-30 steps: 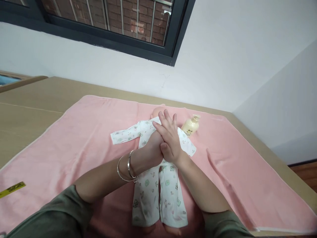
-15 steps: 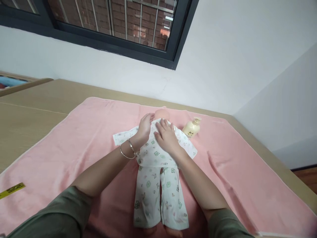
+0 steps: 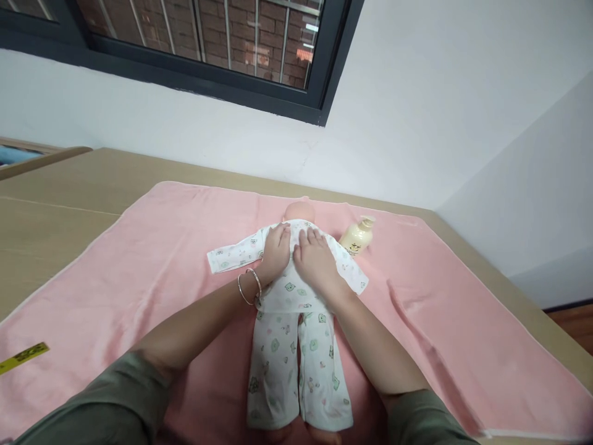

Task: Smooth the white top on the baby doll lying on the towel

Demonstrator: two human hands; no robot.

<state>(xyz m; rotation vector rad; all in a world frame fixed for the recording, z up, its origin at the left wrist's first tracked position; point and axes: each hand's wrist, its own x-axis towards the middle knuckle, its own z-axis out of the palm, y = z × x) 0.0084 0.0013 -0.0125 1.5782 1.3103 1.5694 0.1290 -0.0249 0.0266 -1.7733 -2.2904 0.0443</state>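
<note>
One round-headed doll (image 3: 296,300) in printed white fabric (image 3: 274,371) lies on creased pink cloth (image 3: 152,272) under my left grip (image 3: 277,250) and right grip (image 3: 317,259) (both flattened, grasping nothing), beside a glossy bottle (image 3: 358,236).

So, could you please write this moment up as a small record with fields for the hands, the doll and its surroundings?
Left hand: palm down on the printed top
Right hand: beside it, palm down on the top
Doll: lying on the pink blanket, feet at the picture's bottom edge
Bottle: pale yellow, pump-topped, near the sleeve on the picture's right
Yellow strip: at the picture's left edge
</note>
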